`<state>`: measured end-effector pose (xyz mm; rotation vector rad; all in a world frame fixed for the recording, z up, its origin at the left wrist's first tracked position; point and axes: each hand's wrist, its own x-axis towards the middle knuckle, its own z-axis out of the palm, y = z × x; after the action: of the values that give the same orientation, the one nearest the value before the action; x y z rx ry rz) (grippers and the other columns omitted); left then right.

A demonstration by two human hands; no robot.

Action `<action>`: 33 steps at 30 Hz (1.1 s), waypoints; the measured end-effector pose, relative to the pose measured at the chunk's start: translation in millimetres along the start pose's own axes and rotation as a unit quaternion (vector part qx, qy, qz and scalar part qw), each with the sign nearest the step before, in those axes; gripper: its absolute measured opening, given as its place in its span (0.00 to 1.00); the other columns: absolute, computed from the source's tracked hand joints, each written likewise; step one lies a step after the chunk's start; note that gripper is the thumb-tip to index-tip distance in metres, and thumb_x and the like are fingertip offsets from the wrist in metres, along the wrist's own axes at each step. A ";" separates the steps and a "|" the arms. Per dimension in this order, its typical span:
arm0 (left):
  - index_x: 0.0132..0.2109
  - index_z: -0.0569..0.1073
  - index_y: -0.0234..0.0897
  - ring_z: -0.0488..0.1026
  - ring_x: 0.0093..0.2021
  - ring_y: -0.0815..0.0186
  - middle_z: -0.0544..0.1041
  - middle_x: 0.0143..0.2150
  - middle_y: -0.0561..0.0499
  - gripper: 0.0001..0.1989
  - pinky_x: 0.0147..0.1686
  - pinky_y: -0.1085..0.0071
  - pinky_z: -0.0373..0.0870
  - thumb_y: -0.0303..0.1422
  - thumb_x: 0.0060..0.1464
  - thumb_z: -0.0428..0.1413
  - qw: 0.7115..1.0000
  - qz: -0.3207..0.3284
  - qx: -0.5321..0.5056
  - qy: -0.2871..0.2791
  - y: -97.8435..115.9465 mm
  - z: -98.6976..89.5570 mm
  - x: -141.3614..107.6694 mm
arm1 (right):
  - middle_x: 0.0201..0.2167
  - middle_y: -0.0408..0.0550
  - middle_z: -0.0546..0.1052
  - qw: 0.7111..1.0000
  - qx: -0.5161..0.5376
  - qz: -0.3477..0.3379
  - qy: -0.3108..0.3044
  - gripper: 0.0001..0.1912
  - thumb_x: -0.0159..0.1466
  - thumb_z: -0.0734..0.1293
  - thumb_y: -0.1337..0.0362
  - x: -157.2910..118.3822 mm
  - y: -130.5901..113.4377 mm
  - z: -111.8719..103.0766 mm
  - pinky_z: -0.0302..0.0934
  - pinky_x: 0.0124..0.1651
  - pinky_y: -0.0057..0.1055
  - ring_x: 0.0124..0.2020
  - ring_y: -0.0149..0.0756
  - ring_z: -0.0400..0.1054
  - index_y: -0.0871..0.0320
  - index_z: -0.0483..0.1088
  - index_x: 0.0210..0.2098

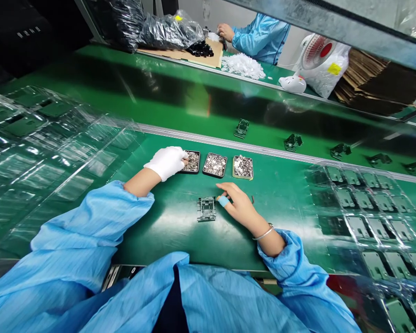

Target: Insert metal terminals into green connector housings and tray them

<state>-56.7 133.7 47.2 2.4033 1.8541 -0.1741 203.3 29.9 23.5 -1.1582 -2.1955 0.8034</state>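
My left hand [167, 163], in a white glove with bare fingertips, reaches into the left tray [193, 162] of small metal parts. Its fingers are pressed together over the parts, and whatever they pinch is hidden. A green circuit board [206, 209] lies flat on the bench in front of me. Just right of that board hovers my right hand [238, 203], fingers apart and holding nothing visible; blue tape wraps one finger. A middle tray [215, 165] and a right tray [243, 167], both filled with small metal pieces, stand in the same row.
Clear plastic blister trays [86, 157] spread on the left; another blister tray [377, 203] at right holds several boards. Beyond a metal rail [229, 146], several boards [241, 128] sit on a green strip. Across it, a co-worker's hand [226, 32] works near white pieces [244, 65].
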 end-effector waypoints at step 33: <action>0.30 0.71 0.38 0.69 0.31 0.65 0.73 0.28 0.52 0.14 0.34 0.70 0.66 0.42 0.54 0.49 0.921 0.023 -0.366 0.129 27.0 6.8 -69.4 | 0.42 0.48 0.78 0.990 0.126 -0.025 0.065 0.11 0.65 0.62 0.64 55.1 -5.8 3.7 0.67 0.47 0.34 0.43 0.35 0.73 0.57 0.72 0.46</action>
<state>-48.3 59.5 51.3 1.9797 1.5456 0.7416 170.5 73.3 34.6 -0.9974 -1.9446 0.9276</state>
